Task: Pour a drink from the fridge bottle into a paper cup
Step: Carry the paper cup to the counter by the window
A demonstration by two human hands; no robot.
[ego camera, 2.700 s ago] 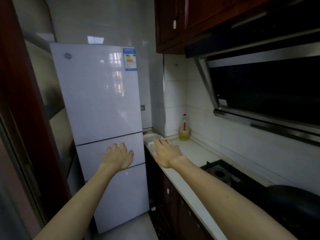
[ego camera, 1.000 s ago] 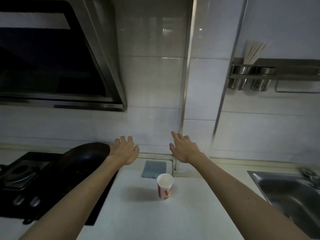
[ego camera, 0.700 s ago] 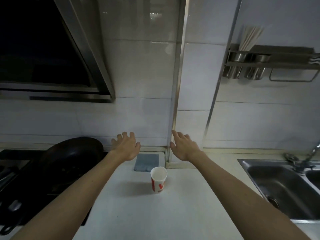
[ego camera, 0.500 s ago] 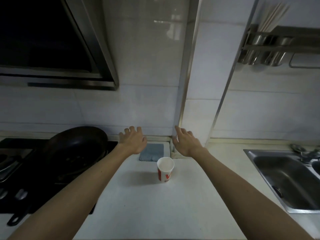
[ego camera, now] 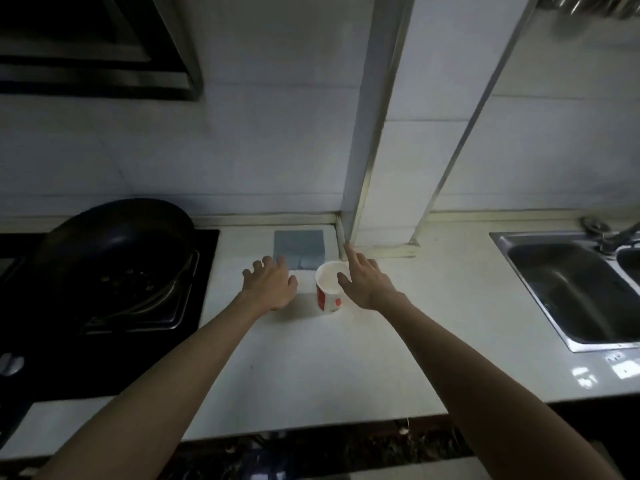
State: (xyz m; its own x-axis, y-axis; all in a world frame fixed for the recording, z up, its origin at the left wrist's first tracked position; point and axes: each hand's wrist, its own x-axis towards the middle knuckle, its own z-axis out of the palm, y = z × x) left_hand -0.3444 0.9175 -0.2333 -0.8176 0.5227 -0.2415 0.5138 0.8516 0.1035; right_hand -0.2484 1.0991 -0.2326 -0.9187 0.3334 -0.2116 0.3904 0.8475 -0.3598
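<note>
Both hands have dropped from the wall tiles toward the counter since half a second ago, and the view has tilted down so that the counter's front edge now shows. The left hand (ego camera: 272, 284) hovers palm down just left of the paper cup (ego camera: 329, 288), fingers loosely spread and holding nothing. The right hand (ego camera: 367, 282) is at the cup's right side, its thumb over the rim and forefinger stretched out toward the wall corner; it too is spread and grips nothing.

The cup, white with red print, stands upright on the white countertop (ego camera: 311, 368), just in front of a grey-blue square mat (ego camera: 299, 244) that lies against the tiled wall (ego camera: 242, 150). To the left, a black wok (ego camera: 110, 251) sits on a dark gas hob (ego camera: 104, 362), under the lower edge of a range hood (ego camera: 93, 60). To the right, a stainless sink (ego camera: 571, 289) is set into the counter, with a tap (ego camera: 620, 237) at its back. A tiled pillar with metal corner trim (ego camera: 384, 116) juts out behind the cup. The room is dim.
</note>
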